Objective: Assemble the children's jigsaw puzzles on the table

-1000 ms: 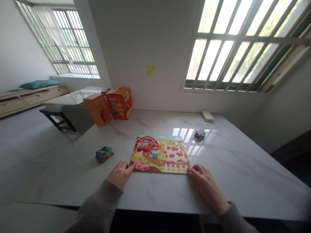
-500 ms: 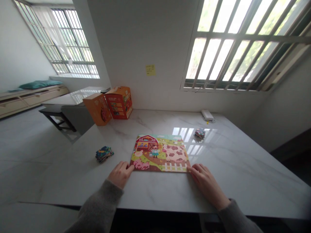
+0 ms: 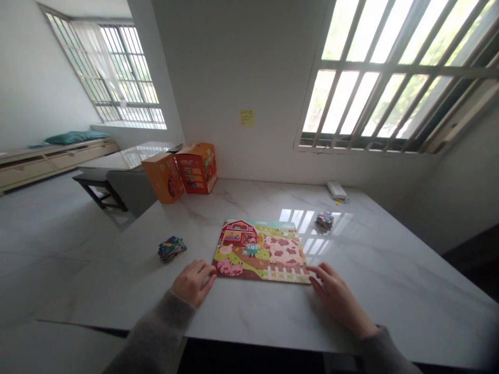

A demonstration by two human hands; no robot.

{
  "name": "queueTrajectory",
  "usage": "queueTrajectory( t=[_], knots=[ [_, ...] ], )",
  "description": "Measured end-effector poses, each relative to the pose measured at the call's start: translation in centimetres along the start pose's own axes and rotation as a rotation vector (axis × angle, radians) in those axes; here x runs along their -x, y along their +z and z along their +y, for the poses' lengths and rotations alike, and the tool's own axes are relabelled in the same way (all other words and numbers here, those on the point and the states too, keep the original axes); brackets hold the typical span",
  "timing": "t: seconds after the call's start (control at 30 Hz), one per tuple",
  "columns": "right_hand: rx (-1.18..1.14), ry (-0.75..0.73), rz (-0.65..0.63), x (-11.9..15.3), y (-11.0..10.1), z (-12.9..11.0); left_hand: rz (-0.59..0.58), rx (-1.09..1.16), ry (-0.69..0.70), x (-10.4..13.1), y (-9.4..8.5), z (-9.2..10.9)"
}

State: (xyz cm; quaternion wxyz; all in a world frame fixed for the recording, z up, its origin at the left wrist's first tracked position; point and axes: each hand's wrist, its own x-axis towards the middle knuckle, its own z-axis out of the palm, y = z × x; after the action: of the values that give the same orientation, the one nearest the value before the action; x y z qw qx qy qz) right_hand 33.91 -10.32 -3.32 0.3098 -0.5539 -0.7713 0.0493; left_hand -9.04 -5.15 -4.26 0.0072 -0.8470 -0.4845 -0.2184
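An assembled jigsaw puzzle [image 3: 259,252] with a farm picture lies flat on the white marbled table: a red barn, a spotted cow, a pink pig and a white fence. At its lower left corner is my left hand [image 3: 195,280], thumb and fingers apart, fingertips by the edge. My right hand [image 3: 331,291] rests at the lower right corner, its thumb parted from the fingers and the fingertips at the puzzle's edge. Neither hand grips it. Left of the puzzle sits a stack of dark blue-green puzzle pieces [image 3: 171,249]; behind its right side is another pile of pieces [image 3: 324,220].
Two orange puzzle boxes [image 3: 197,169] stand at the table's back left. A white device with a cord [image 3: 337,191] lies at the back right. A yellow note [image 3: 247,118] is stuck on the wall. The table's front edge runs beneath my forearms.
Both hands have loosened at the puzzle's lower corners, thumbs now parted from the fingers. The whole view has shifted slightly, so everything appears a little lower and to the right.
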Motion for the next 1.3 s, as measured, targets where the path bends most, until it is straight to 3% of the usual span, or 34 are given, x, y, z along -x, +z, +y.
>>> queueTrajectory(
  t=[0.1, 0.2, 0.33, 0.43, 0.5, 0.57, 0.7, 0.8, 0.97, 1.3],
  knots=[
    [-0.04, -0.008, 0.05, -1.1, 0.7, -0.9, 0.058, -0.002, 0.019, -0.1, -0.7, 0.5],
    [-0.097, -0.094, -0.002, -2.5, 1.7, -2.8, 0.138, -0.013, -0.011, -0.3, -1.7, -0.4],
    [-0.138, -0.183, -0.036, -4.2, 3.0, -5.1, 0.27, -0.046, -0.121, -0.9, -3.7, -4.1],
    [-0.143, -0.209, -0.005, -4.7, 3.6, -5.6, 0.312, -0.033, -0.317, -1.5, -4.9, -8.1],
    [-0.158, -0.218, 0.016, -4.8, 3.9, -5.5, 0.233, -0.011, -0.442, -1.9, -5.3, -10.8],
    [-0.179, -0.222, 0.028, -4.7, 4.0, -5.2, 0.072, -0.009, -0.544, -2.4, -5.4, -13.2],
    [-0.203, -0.215, 0.031, -4.5, 4.2, -4.9, -0.248, 0.085, -0.645, -3.8, -5.6, -15.9],
    [-0.199, -0.222, 0.032, -4.5, 4.3, -4.9, -0.35, 0.144, -0.643, -5.0, -5.8, -16.1],
    [-0.204, -0.243, 0.057, -4.6, 4.4, -4.9, -0.389, 0.189, -0.623, -5.5, -5.8, -15.2],
    [-0.228, -0.243, 0.049, -4.6, 4.1, -5.3, -0.209, 0.22, -0.471, -3.9, -5.2, -11.9]
  ],
)
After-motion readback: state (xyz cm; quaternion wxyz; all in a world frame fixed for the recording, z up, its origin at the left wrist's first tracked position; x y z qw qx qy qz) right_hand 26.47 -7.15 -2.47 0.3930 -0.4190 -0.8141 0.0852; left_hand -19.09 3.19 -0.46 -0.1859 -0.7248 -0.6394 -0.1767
